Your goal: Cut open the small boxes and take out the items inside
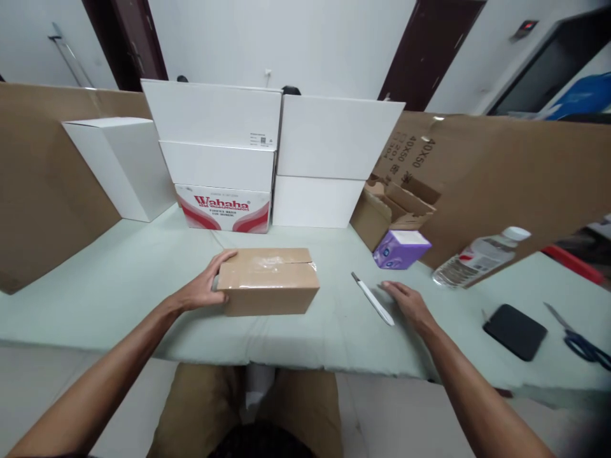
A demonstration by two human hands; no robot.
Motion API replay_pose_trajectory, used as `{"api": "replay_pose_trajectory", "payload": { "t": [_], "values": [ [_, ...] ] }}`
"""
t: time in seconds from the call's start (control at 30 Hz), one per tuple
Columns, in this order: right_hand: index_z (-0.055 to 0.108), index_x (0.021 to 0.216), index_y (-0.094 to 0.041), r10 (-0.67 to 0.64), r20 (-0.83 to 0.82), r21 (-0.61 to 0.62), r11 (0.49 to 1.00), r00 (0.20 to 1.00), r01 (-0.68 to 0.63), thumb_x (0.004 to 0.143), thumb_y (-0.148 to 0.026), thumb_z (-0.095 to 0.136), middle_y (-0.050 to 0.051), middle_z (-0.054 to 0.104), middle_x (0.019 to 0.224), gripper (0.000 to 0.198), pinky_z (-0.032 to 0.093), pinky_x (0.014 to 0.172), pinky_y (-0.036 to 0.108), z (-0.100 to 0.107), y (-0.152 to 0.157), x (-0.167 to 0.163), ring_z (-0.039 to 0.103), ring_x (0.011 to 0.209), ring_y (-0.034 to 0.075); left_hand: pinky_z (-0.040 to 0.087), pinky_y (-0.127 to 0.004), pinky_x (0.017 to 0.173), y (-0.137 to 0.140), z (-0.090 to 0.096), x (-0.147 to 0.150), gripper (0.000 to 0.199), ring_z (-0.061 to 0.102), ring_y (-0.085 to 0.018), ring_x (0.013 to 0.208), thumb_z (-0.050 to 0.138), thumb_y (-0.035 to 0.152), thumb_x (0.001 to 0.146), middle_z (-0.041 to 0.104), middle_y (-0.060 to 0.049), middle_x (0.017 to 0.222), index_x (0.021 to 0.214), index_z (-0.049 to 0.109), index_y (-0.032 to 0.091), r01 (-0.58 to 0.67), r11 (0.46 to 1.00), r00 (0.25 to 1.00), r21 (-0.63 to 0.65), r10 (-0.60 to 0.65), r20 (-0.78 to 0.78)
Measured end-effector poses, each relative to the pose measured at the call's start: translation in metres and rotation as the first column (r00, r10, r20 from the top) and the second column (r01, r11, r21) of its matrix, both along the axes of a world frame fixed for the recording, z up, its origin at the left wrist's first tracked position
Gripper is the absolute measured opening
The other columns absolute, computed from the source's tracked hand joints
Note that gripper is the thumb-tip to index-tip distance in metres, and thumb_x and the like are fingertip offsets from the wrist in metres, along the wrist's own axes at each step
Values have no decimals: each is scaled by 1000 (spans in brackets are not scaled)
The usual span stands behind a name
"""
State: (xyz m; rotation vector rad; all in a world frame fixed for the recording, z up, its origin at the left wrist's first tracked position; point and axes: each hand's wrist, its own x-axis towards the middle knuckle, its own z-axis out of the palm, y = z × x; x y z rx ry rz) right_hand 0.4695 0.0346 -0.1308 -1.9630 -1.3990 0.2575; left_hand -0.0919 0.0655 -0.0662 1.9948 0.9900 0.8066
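Note:
A closed brown cardboard box (267, 300) lies on the table in front of me, with clear tape over the seam on its top. My left hand (207, 284) grips its left end, thumb at the near side and fingers at the top edge. To the right of the box lies a slim white knife (375, 301) with a grey tip, pointing away to the left. Beside the knife, my right hand (405, 300) rests by the table with its fingers stretched out, apart from the knife and holding nothing.
A white Wahaha carton (229, 210) and other white boxes stand at the back. Toward the right are an open brown box (372, 219), a purple box (398, 254), a water bottle (482, 257), a black pad-like object (515, 332) and scissors (580, 343). Cardboard panels (515, 172) border the table.

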Motion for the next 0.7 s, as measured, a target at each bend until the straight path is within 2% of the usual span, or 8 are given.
{"api": "replay_pose_trajectory", "payload": {
  "t": [0.1,0.17,0.23,0.37,0.5,0.6,0.7],
  "values": [
    [77,91,-21,50,14,-83,995,999,-49,73,-57,69,13,78,112,41,53,97,46,-6,-7,-16,70,109,34,23,-64,125,9,-4,19,105,33,-46,152,83,44,68,35,-17,165,159,37,23,37,999,996,-40,-34,80],
    [75,93,-22,57,71,-104,993,996,-49,70,-50,72,15,74,125,37,48,105,50,-10,-9,-28,64,121,37,24,-62,126,6,-9,27,113,31,-46,153,83,53,68,31,-17,167,162,31,22,-5,997,986,-81,18,167],
    [73,94,-22,63,123,-107,993,990,-49,74,-40,66,15,71,130,28,44,108,50,-13,-10,-39,61,126,36,25,-58,126,1,-14,36,118,30,-45,154,81,61,70,28,-17,169,165,24,21,-77,990,956,-116,106,274],
    [68,87,-23,75,134,-100,993,988,-62,78,-30,56,14,75,109,16,47,99,47,-6,-12,-50,66,110,34,29,-55,125,-4,-23,55,108,39,-43,149,75,59,74,42,-17,162,163,29,17,-162,970,880,-180,225,418],
    [65,93,-22,73,72,-66,995,995,-69,85,-36,50,10,73,83,22,51,81,42,10,-21,-60,67,83,28,30,-54,124,-2,-33,60,95,45,-41,145,71,51,76,46,-15,160,159,38,18,-175,961,840,-216,260,476],
    [62,98,-22,116,-25,-14,993,993,-116,93,-47,41,5,68,74,34,52,70,36,26,-28,-83,64,67,22,30,-52,123,1,-40,61,89,43,-40,146,69,48,76,44,-13,160,156,42,19,-196,961,839,-194,267,475],
    [61,101,-20,215,-256,118,975,943,-190,95,-57,43,4,68,79,41,51,61,31,46,-30,-124,61,61,17,35,-52,120,1,-43,64,87,44,-40,144,66,48,74,45,-13,158,154,44,19,-211,963,832,-165,266,487]
  ]
}}
